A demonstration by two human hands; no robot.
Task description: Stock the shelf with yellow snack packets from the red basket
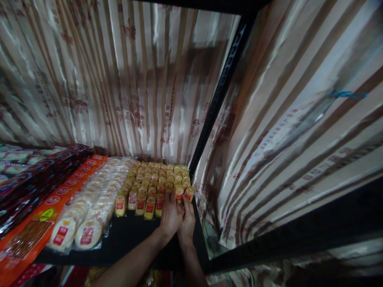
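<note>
Your left hand [171,213] and right hand [187,218] sit together at the near right corner of the yellow packs [154,177]; whether either grips one, I can't tell. Left of these lie crackers [96,196]; the far rows look done, the near row uneven, probably unfinished.

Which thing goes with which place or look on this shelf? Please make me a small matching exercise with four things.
Things:
1. Yellow packets
2. Round white crackers
3. Orange packs
4. Blue cord

Places or looks:
A. Against the striped sheeting
B. Between two other goods
C. Showing brown sticks at the near end
D. At the left hand and right hand

Pairs: 1-D; 2-B; 3-C; 4-A
</note>
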